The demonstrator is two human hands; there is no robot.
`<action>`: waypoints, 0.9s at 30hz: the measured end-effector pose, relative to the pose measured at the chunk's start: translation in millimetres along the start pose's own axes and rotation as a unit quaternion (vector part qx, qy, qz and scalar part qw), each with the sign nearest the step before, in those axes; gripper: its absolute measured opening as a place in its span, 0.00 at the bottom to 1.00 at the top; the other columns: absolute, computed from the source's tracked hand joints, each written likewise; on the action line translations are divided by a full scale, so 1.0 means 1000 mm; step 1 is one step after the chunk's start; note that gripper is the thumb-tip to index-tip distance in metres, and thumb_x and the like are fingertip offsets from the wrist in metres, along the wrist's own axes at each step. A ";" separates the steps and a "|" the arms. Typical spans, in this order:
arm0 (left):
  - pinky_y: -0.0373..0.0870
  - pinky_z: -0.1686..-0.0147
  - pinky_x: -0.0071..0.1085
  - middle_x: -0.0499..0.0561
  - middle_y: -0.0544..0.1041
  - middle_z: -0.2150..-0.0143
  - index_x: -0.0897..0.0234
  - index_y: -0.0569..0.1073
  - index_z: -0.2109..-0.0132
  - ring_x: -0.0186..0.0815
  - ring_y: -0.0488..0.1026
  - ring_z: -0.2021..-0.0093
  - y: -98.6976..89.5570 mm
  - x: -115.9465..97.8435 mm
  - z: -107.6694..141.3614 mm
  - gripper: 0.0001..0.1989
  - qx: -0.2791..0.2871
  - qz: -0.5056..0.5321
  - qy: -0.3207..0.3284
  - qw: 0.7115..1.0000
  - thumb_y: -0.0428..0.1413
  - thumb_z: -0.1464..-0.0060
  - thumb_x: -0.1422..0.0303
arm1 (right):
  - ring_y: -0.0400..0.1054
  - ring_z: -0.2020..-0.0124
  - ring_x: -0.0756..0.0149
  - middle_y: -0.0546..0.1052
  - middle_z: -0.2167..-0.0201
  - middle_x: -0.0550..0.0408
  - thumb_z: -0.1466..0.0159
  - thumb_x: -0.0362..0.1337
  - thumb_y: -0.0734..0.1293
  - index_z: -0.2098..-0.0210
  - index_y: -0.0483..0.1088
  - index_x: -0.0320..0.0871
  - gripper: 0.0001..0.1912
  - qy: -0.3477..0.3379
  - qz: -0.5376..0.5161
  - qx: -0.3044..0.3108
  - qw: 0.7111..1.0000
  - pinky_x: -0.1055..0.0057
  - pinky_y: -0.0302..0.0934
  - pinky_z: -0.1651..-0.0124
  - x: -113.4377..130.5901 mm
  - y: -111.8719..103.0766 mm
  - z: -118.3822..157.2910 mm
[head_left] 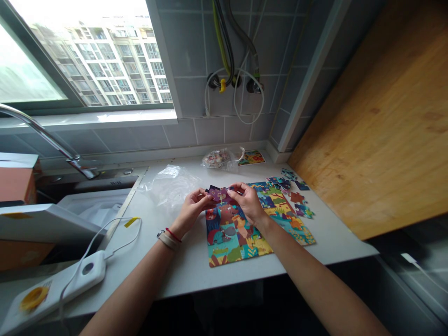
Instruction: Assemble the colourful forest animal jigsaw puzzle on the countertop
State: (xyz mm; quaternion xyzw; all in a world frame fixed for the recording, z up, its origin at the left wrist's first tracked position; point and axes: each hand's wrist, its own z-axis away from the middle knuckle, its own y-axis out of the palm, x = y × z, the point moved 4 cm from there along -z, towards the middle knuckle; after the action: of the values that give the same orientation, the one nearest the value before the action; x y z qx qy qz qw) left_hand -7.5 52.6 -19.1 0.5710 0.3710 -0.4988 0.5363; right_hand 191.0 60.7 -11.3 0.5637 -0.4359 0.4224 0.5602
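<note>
Purple puzzle pieces (220, 193) are pinched between my two hands, above the upper left part of a colourful animal puzzle (229, 233). My left hand (194, 207) grips their left end between thumb and fingers. On their right end is my right hand (248, 201), thumb on top, over the puzzle. The assembled puzzle lies flat on the white counter, partly hidden by my right hand and forearm. Loose puzzle pieces (299, 198) lie beside its right edge, and some are heaped near its upper right corner.
Clear plastic wrap (171, 186) lies left of the puzzle. Behind it are a filled plastic bag (219, 158) and a small picture card (252, 157). A white power strip (84, 275) with a cable, a sink with a tap (72, 159) and boxes are on the left; a wooden panel (385, 126) stands right.
</note>
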 end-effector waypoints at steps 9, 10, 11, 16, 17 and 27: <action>0.80 0.64 0.32 0.51 0.82 0.66 0.64 0.75 0.58 0.37 0.82 0.68 -0.002 -0.001 0.000 0.26 -0.024 -0.055 0.008 0.998 0.73 0.54 0.50 | 0.71 0.68 0.67 0.80 0.66 0.55 0.44 0.52 0.77 0.52 0.82 0.45 0.25 -0.039 0.038 0.023 0.998 0.68 0.69 0.61 0.001 0.000 0.000; 0.81 0.65 0.32 0.50 0.82 0.65 0.64 0.75 0.58 0.36 0.81 0.68 -0.001 -0.001 0.001 0.26 -0.022 -0.058 0.010 0.998 0.73 0.54 0.51 | 0.71 0.68 0.66 0.80 0.66 0.55 0.44 0.53 0.77 0.52 0.82 0.45 0.25 -0.043 0.036 0.013 0.998 0.68 0.69 0.61 0.001 -0.001 -0.001; 0.81 0.65 0.33 0.50 0.81 0.64 0.64 0.75 0.57 0.36 0.81 0.68 0.000 -0.001 0.002 0.26 -0.020 -0.060 0.011 0.998 0.73 0.53 0.51 | 0.71 0.68 0.66 0.80 0.66 0.55 0.43 0.54 0.77 0.52 0.82 0.45 0.25 -0.047 0.033 0.002 0.998 0.68 0.69 0.60 0.001 -0.002 -0.001; 0.78 0.74 0.29 0.49 0.79 0.62 0.63 0.75 0.56 0.34 0.79 0.70 0.001 -0.002 0.003 0.25 -0.010 -0.064 0.017 0.998 0.71 0.52 0.51 | 0.71 0.69 0.66 0.79 0.66 0.55 0.43 0.55 0.77 0.52 0.81 0.44 0.26 -0.049 0.041 -0.005 0.998 0.68 0.69 0.62 0.001 -0.003 -0.002; 0.76 0.76 0.27 0.49 0.78 0.62 0.64 0.75 0.56 0.33 0.78 0.70 0.001 -0.003 0.003 0.24 -0.011 -0.064 0.021 0.998 0.71 0.51 0.52 | 0.71 0.69 0.66 0.79 0.66 0.55 0.44 0.55 0.77 0.53 0.81 0.44 0.26 -0.048 0.045 0.000 0.998 0.67 0.69 0.61 0.001 -0.002 -0.001; 0.75 0.66 0.28 0.51 0.83 0.65 0.64 0.78 0.59 0.35 0.79 0.67 0.002 -0.005 0.001 0.22 0.010 -0.073 0.035 0.997 0.75 0.56 0.57 | 0.73 0.62 0.64 0.80 0.63 0.54 0.45 0.46 0.78 0.53 0.81 0.45 0.23 -0.058 0.026 -0.004 0.998 0.66 0.70 0.55 0.006 -0.002 0.001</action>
State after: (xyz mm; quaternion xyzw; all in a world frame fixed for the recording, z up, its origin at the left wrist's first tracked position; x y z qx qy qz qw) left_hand -6.8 52.3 -13.4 0.5649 0.4247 -0.5200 0.4797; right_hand 194.9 59.2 -6.7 0.5735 -0.4834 0.4021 0.5251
